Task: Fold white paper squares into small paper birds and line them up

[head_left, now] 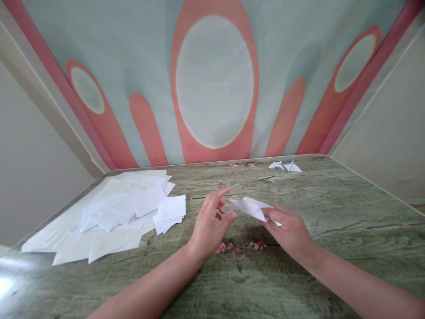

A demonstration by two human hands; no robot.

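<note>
A folded piece of white paper (251, 207) is pinched between the thumb and fingers of my right hand (288, 228), held a little above the table with its pointed end toward the left. My left hand (212, 223) is just left of that point, apart from the paper. Its thumb and fingers are spread, with nothing between them. The right hand's fingers hide the paper's lower right part, and a small corner shows below them.
Piles of white paper sheets (76, 239) cover the left of the wooden-patterned table (332, 208), with a small stack of paper squares (171, 210) beside them. Two folded paper figures (293, 167) stand at the back right. A patterned backdrop (215, 84) rises behind the table's far edge.
</note>
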